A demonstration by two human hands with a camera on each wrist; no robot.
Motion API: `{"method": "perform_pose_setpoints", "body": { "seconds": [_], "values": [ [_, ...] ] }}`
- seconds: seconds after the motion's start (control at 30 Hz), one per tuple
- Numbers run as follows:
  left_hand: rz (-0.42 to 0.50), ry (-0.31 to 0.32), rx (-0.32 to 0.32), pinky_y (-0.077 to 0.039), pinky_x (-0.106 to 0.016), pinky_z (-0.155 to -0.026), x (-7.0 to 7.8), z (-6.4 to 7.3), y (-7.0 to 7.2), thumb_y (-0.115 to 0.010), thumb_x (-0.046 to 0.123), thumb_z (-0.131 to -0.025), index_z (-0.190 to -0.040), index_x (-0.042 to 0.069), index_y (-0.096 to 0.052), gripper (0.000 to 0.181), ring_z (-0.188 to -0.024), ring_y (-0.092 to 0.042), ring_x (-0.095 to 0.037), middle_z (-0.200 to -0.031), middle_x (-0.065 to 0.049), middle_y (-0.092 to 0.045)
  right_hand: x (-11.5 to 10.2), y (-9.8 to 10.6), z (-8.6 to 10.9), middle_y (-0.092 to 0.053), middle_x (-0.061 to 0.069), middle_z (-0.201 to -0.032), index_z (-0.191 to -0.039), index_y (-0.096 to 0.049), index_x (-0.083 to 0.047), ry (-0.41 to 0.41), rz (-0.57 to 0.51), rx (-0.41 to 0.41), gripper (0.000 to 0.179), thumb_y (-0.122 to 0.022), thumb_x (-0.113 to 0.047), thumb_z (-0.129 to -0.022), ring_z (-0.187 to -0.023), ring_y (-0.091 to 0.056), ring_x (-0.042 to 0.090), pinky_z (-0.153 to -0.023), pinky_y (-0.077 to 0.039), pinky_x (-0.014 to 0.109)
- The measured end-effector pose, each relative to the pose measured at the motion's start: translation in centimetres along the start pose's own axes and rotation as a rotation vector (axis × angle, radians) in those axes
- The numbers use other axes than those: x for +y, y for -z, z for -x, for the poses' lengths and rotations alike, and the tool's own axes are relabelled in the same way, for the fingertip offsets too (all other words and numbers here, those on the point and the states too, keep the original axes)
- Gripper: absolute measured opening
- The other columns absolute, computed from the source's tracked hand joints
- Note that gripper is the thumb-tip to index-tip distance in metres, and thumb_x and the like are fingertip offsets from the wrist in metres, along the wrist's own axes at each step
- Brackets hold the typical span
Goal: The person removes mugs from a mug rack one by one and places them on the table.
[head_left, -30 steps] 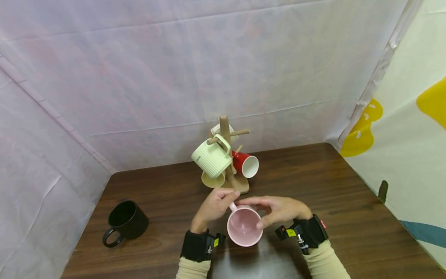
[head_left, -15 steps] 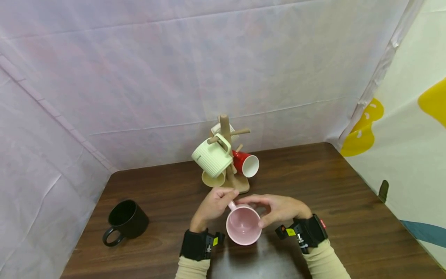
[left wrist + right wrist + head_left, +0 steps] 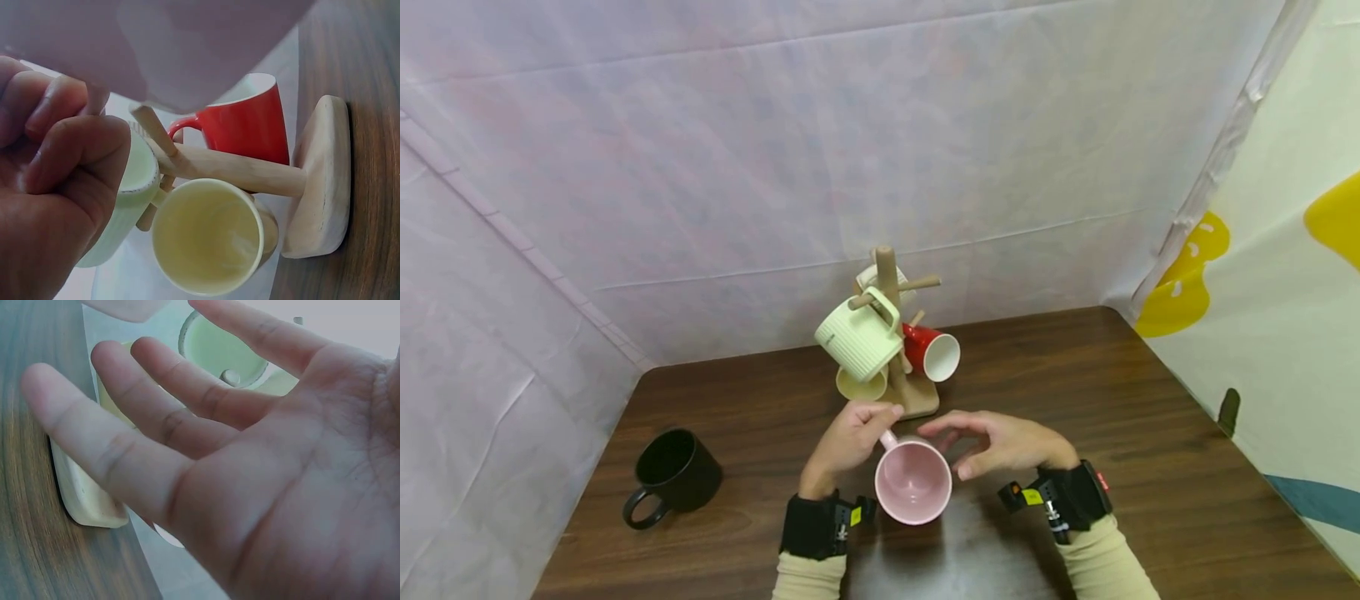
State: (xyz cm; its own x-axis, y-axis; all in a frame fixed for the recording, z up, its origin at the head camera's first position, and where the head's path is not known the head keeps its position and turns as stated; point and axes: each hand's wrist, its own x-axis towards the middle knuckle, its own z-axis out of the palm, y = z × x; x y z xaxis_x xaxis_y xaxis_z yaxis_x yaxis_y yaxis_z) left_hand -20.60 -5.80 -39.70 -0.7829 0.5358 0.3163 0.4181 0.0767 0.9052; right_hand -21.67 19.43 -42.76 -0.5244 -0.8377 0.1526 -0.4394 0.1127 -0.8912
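In the head view, the left hand (image 3: 848, 440) pinches the handle (image 3: 889, 439) of a pink mug (image 3: 913, 482), its opening facing the camera. The mug is between the hands, in front of a wooden rack (image 3: 887, 273) near the middle of the counter's (image 3: 760, 500) back edge. The right hand (image 3: 1011, 442) is just beside it, fingers parted and holding nothing. A pale green mug (image 3: 859, 340) and red mug (image 3: 917, 346) hang on the rack; a black mug (image 3: 692, 479) stands near the counter's left edge.

In the left wrist view, the fingers are curled tightly below the pink mug; a yellow mug (image 3: 209, 237) faces the camera.

In the right wrist view, the fingers are extended and spread before the rack's base.
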Motion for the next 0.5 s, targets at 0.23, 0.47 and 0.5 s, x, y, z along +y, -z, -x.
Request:
{"method": "perform_pose_setpoints", "body": {
  "seconds": [0.23,0.47,0.5],
  "values": [
    [0.017,0.036,0.0,-0.043,-0.021,-0.058,0.24,0.17,0.24,-0.047,0.001,-0.096,-0.06,-0.011,-0.052,0.038,-0.057,-0.051,-0.005,-0.058,0.003,-0.049,-0.03,0.09,0.23,-0.061,0.006,-0.125,-0.135,-0.049,-0.007,-0.019,0.092,0.03,0.054,-0.068,-0.018,-0.086,-0.111,-0.057,0.025,-0.083,-0.053,0.048],
    [0.0,0.013,0.025,-0.038,-0.019,-0.056,0.24,0.4,0.47,-0.047,-0.001,-0.095,-0.059,-0.01,-0.055,0.038,-0.056,-0.046,-0.008,-0.056,-0.002,-0.048,0.04,0.17,0.24,-0.064,0.004,-0.12,-0.131,-0.053,-0.013,-0.021,0.107,0.033,0.05,-0.07,-0.017,-0.084,-0.107,-0.059,0.024,-0.08,-0.053,0.05],
    [0.002,0.014,0.026,-0.038,-0.019,-0.056,0.19,0.42,0.52,-0.047,-0.001,-0.096,-0.059,-0.01,-0.054,0.038,-0.056,-0.046,-0.008,-0.056,-0.002,-0.048,0.07,0.16,0.23,-0.064,0.004,-0.121,-0.131,-0.054,-0.013,-0.02,0.105,0.033,0.05,-0.07,-0.015,-0.084,-0.107,-0.059,0.024,-0.08,-0.054,0.05]
  ]
}}
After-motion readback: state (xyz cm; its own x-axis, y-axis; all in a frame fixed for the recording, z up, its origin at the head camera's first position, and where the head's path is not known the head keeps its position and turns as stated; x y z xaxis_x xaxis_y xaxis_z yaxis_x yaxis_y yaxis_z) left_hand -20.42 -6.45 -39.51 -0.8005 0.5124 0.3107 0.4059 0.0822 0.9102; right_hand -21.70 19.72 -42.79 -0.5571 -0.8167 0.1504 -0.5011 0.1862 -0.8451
